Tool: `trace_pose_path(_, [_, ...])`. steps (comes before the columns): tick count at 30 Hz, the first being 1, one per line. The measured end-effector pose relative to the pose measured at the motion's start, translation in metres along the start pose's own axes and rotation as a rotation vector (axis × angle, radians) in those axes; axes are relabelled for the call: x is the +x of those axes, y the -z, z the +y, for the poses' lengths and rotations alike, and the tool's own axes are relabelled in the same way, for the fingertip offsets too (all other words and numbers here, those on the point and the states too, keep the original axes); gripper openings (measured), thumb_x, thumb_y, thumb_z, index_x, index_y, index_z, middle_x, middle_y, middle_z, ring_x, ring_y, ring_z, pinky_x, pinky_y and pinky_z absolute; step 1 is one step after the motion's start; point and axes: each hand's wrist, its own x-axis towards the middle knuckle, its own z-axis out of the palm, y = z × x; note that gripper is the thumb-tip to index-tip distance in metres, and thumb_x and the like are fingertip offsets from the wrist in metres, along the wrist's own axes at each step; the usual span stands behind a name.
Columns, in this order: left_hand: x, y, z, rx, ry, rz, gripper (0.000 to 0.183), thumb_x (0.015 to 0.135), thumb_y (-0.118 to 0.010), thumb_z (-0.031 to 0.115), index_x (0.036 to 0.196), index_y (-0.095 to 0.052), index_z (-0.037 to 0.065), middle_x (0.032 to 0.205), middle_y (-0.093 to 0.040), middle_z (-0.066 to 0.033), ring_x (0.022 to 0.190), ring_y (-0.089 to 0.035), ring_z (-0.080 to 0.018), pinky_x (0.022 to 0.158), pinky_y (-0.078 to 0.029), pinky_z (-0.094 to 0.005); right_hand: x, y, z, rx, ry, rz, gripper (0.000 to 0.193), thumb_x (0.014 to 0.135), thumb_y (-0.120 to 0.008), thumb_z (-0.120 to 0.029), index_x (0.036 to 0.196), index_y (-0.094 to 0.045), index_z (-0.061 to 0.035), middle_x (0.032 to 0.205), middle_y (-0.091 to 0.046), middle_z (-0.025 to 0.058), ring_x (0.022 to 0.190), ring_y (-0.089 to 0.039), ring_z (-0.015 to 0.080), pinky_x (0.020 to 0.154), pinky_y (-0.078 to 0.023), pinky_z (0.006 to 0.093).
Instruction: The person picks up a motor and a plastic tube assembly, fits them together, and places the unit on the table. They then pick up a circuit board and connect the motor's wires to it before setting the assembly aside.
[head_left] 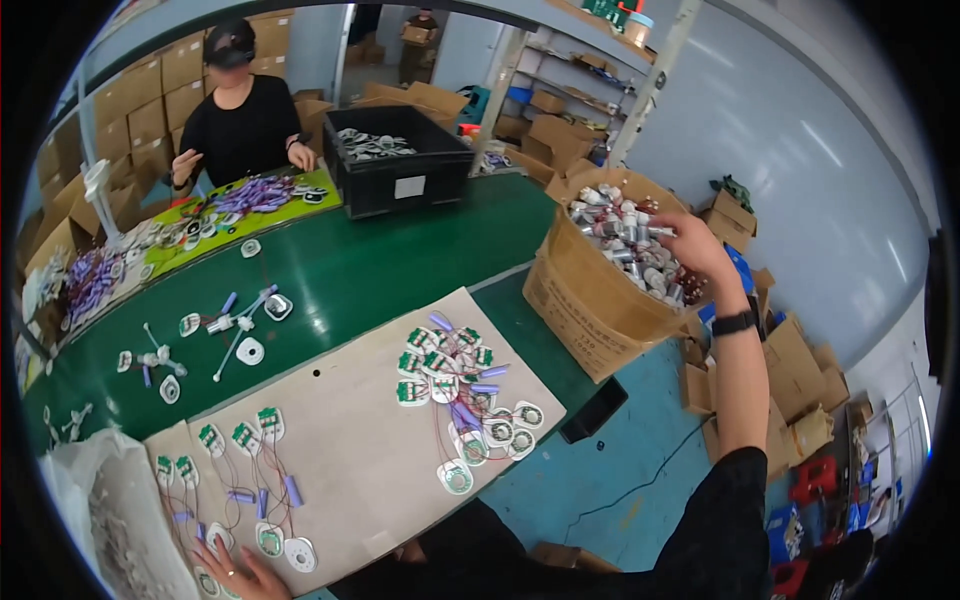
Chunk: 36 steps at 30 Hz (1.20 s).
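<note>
Counter (380, 260): a long green bench that carried a pale board (370, 450) near the person, with a black crate (400, 165) at the far end.
Box (590, 290): a tall open carton that stood on the floor just beside the counter's right edge, filled to the brim with small silver-and-white parts (625, 235). Loaded like that it looked heavy and its walls bulged; best left where it stood and emptied by the handful.
Parts in the box: small, hard, shiny pieces heaped loosely; each looked light but slippery, likely to slide off the pile, so a pinch around one piece's body seemed the safe hold.
Right hand (690, 245): reached out over the box's far rim, fingers curled down onto the heap; whether it gripped a piece could not be told from this view.
Left hand (240, 570): lay flat on the board's near edge, fingers spread, pressing on a white disc (298, 553) or just beside it, holding nothing.
Wired sets (455, 400): a cluster of green-and-white discs, purple cells and thin red leads lay mid-board; more sat in rows by the left hand. They looked light, and the leads thin and easily snagged, so lifting by the disc or cell rather than the wire seemed wise.
Co-worker (240, 120): a person in black sat across the counter, hands over a green mat.
</note>
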Motion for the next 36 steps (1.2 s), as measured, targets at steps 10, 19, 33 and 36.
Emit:
trace_pose_path(10, [-0.031, -0.013, -0.056, 0.164, 0.052, -0.035, 0.046, 0.096, -0.055, 0.009, 0.141, -0.049, 0.002, 0.155, -0.035, -0.0225, 0.145, -0.025, -0.0460, 0.118, -0.017, -0.0564, 0.115, -0.067, 0.037, -0.345, 0.053, -0.125, 0.031, 0.090, -0.057, -0.023, 0.109, -0.071, -0.0031, 0.103, -0.071, 0.0220, 0.095, -0.069, 0.0324, 0.087, -0.051, 0.0449])
trace_pose_path(19, [-0.004, 0.000, -0.014, -0.073, 0.121, -0.051, 0.041, 0.090, -0.059, 0.004, 0.130, -0.056, 0.002, 0.153, -0.039, -0.0201, 0.146, -0.024, -0.0450, 0.117, -0.020, -0.0547, 0.121, -0.057, 0.060, -0.205, 0.078, -0.126, 0.023, 0.083, -0.064, -0.022, 0.090, -0.065, -0.0002, 0.081, -0.067, 0.0186, 0.079, -0.065, 0.0261, 0.076, -0.050, 0.0416])
trace_pose_path(33, [0.002, 0.003, -0.011, -0.150, 0.138, -0.065, 0.038, 0.089, -0.059, 0.003, 0.127, -0.058, 0.002, 0.151, -0.041, -0.0206, 0.144, -0.027, -0.0465, 0.116, -0.021, -0.0565, 0.082, -0.023, 0.115, 0.656, -0.121, 0.219, 0.028, 0.093, -0.070, -0.028, 0.106, -0.063, -0.0045, 0.086, -0.058, 0.0000, 0.077, -0.054, 0.0094, 0.067, -0.046, 0.0261])
trace_pose_path(36, [0.002, 0.006, -0.010, -0.116, 0.124, -0.062, 0.037, 0.092, -0.058, 0.003, 0.129, -0.058, 0.005, 0.152, -0.041, -0.0182, 0.145, -0.029, -0.0425, 0.117, -0.022, -0.0536, 0.088, -0.005, 0.132, 0.859, -0.257, 0.418, 0.042, 0.093, -0.068, -0.046, 0.105, -0.063, -0.0059, 0.081, -0.055, -0.0028, 0.072, -0.051, 0.0088, 0.062, -0.042, 0.0236])
